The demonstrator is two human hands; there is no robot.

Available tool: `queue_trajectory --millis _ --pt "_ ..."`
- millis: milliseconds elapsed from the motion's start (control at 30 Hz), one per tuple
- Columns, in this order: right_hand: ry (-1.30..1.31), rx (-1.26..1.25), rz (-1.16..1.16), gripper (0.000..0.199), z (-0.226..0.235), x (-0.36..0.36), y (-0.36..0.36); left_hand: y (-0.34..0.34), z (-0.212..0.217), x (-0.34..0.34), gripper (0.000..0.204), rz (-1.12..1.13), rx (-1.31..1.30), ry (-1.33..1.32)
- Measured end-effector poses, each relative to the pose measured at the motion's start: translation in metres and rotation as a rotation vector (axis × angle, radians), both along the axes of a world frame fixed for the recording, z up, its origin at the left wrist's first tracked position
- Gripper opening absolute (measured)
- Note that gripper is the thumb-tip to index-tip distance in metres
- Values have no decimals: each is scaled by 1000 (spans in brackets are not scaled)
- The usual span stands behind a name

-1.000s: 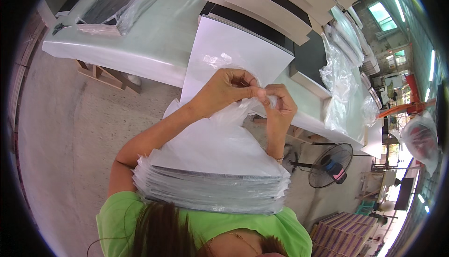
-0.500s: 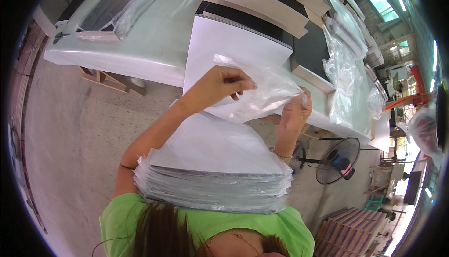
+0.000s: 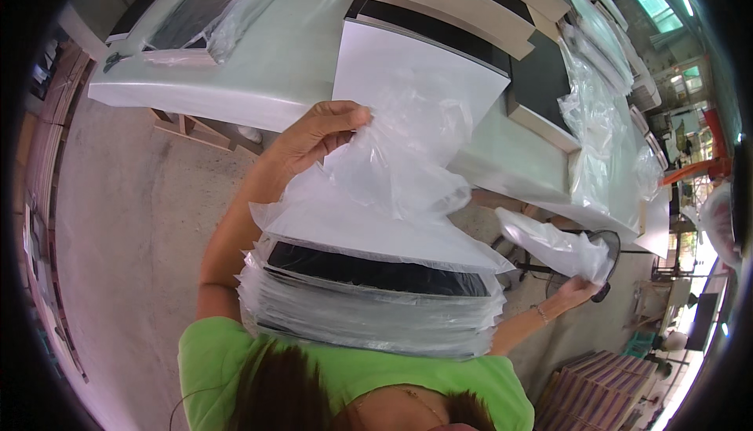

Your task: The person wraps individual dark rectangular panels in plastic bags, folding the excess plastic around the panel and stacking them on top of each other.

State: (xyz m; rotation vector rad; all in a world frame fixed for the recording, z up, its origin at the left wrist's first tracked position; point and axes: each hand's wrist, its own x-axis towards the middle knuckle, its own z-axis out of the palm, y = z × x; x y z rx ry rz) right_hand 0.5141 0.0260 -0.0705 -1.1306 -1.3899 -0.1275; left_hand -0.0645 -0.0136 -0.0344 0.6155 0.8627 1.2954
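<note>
Above the stack's far end, my left hand (image 3: 323,131) is closed, pinching a bunched clear plastic bag (image 3: 404,156) between thumb and fingers. Out to the right, in front of the fan, my right hand (image 3: 579,293) grips a crumpled piece of clear plastic (image 3: 553,241). Whether the two pieces are joined I cannot tell. Against my body lies a stack of plastic-wrapped sheets (image 3: 369,317); its top white sheet (image 3: 353,227) is lifted a little, baring a black strip below. Just beyond the left hand, a large white panel (image 3: 416,70) rests on the table.
On the pale-covered table (image 3: 196,94) stand dark-topped boards (image 3: 439,0) in stepped piles and a dark box (image 3: 541,90). Loose plastic film (image 3: 592,141) hangs at the right. Scissors (image 3: 115,60) lie far left. A floor fan (image 3: 605,286) and a striped stack (image 3: 596,392) stand right.
My right hand has swung down and right, away from the left, carrying crumpled plastic. The left hand has moved slightly left and now pinches the bag. The top sheet has risen, showing black.
</note>
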Motion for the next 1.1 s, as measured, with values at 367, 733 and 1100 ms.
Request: queue_trajectory --millis 367,733,1100 --pt "-200 -457 660 21 81 -270 33 13 30 46 23 -223 126 252" --pt "-416 -157 1017 37 84 -336 20 6 28 57 24 -267 127 201" --pt "-141 -171 1242 26 72 -341 21 2 21 62 34 -309 3 -32"
